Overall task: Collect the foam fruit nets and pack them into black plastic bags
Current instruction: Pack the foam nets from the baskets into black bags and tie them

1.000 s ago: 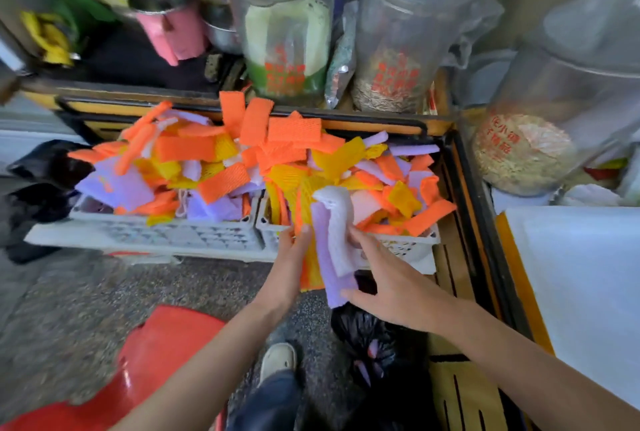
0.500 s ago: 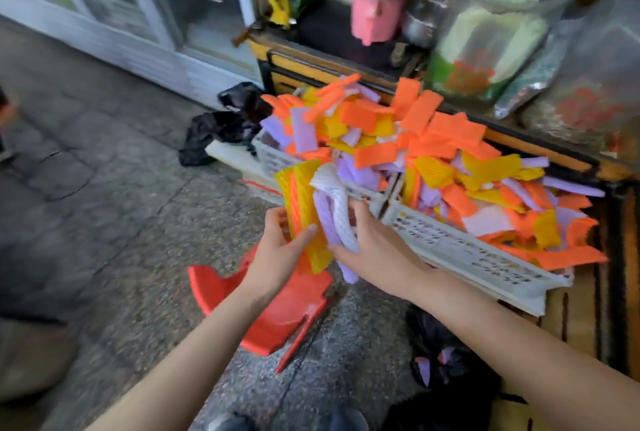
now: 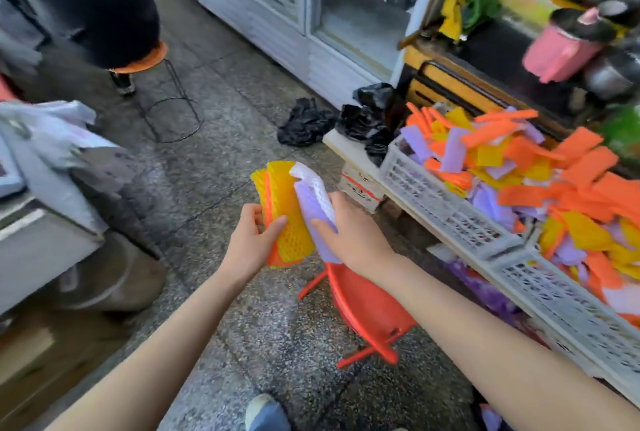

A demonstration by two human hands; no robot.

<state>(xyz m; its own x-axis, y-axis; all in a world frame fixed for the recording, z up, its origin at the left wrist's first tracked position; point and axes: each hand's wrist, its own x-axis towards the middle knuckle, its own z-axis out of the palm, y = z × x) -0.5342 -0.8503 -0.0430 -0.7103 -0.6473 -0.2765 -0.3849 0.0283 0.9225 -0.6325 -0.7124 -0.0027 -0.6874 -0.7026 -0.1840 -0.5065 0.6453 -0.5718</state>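
Foam nets (image 3: 285, 212) look v. light, soft & springy, open mesh, so prob. best pinched flat across mid-stack, firmly enough that none slip out. Left hand (image 3: 254, 240) pinches a yellow/orange bunch; right hand (image 3: 349, 233) grips purple & white nets (image 3: 313, 202) touching it, both above the red stool (image 3: 367, 306). More orange, yellow & purple strips heap the white crates (image 3: 450, 209) at right, w/ crumpled black bags (image 3: 304, 120) on the floor (image 3: 207, 160) beyond.
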